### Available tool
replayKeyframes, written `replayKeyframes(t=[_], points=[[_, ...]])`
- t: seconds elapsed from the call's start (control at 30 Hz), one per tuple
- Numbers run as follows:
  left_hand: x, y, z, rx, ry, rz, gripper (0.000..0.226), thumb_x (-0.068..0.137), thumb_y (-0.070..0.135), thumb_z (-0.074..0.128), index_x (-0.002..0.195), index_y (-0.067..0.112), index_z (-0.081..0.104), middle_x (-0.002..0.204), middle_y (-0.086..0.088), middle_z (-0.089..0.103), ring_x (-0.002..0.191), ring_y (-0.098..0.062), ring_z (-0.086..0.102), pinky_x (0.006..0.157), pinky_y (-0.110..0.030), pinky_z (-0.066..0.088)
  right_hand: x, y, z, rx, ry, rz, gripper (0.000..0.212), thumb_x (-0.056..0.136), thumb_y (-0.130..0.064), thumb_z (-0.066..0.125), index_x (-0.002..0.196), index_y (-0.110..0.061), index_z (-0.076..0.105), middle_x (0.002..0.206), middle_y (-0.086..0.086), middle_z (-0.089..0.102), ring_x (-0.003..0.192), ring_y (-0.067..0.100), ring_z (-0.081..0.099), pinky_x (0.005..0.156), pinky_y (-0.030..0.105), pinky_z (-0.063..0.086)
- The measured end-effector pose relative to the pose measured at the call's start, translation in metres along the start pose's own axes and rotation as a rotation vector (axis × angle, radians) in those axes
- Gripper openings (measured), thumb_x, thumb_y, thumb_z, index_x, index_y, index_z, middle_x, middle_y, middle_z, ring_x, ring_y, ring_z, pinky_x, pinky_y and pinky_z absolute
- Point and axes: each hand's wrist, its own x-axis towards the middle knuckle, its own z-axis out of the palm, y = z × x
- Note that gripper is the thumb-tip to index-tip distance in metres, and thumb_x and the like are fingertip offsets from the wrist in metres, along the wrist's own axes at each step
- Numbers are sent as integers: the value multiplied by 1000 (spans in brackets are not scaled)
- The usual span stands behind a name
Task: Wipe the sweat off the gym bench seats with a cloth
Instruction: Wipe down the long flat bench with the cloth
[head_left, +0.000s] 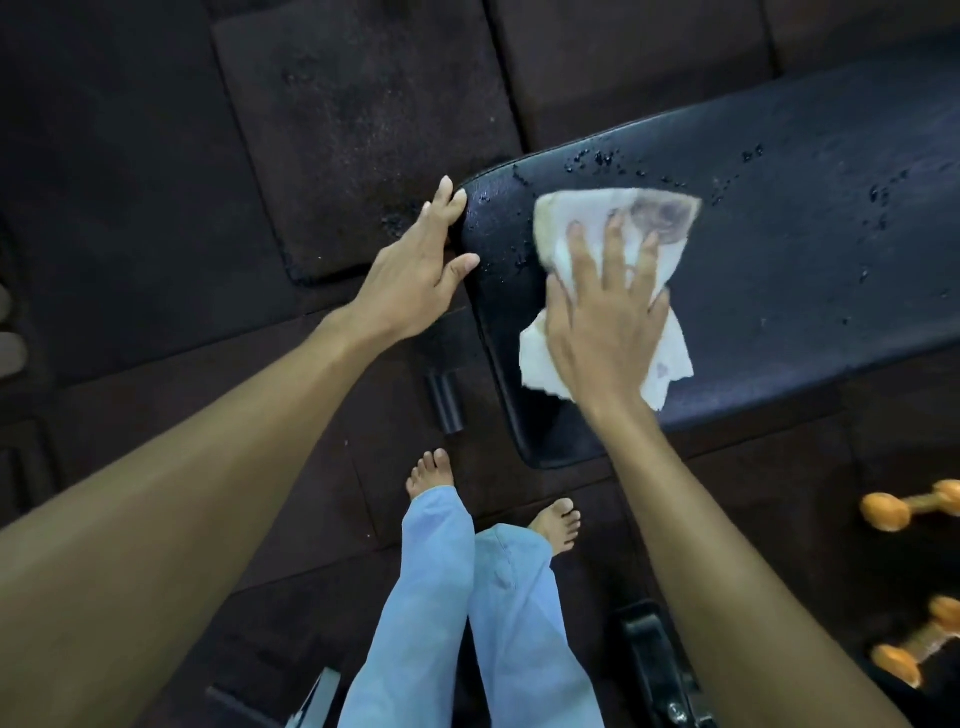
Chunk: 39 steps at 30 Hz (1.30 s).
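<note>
Head view: right hand (605, 322), fingers spread flat, presses cloth (647, 215) onto bench seat (805, 234); left hand (410, 280), fingers straight, touches seat end.

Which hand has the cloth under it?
The right hand, spread flat on the white cloth on the bench seat. The left hand has no cloth; it only touches the seat's end edge.
</note>
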Motion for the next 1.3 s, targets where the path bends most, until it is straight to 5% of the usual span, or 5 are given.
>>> replayKeyframes(t=[0.4, 0.63, 0.9, 1.13, 1.3], points=[[-77, 63, 105, -325, 249, -408, 64, 103, 38, 26, 152, 15, -7, 162, -1, 8, 146, -20, 20, 117, -48, 14, 88, 35, -19, -30, -47, 125, 53, 103, -43, 28, 154, -30, 23, 164, 3, 11, 149, 37, 6, 113, 57, 20], [-94, 90, 147, -515, 505, -560, 67, 97, 48, 18, 153, 11, 12, 160, -3, 18, 145, -17, 20, 119, -35, 15, 27, 44, -10, -102, -199, -746, 52, 99, -45, 34, 149, -33, 34, 162, 0, 24, 149, 31, 20, 107, 56, 32], [-89, 89, 159, -387, 618, -514, 61, 98, 40, 21, 151, 8, 18, 158, -7, 22, 145, -14, 22, 116, -29, 14, 109, 10, -13, -91, -117, -292, 54, 100, -47, 27, 152, -32, 28, 164, -1, 14, 151, 32, 6, 113, 56, 20], [-107, 93, 168, -286, 562, -384, 64, 97, 31, 31, 150, 1, 10, 158, -17, 19, 142, -19, 24, 113, -26, 19, 74, 26, -19, -171, -314, -1109, 52, 98, -49, 31, 148, -36, 36, 162, -5, 21, 150, 30, 13, 111, 50, 22], [-124, 89, 182, -202, 516, -324, 65, 100, 36, 27, 151, 11, -4, 160, -16, 11, 146, -20, 18, 115, -44, 28, 119, 20, -21, -123, -267, -704, 50, 99, -49, 31, 149, -39, 32, 163, -9, 17, 151, 25, 7, 115, 54, 21]])
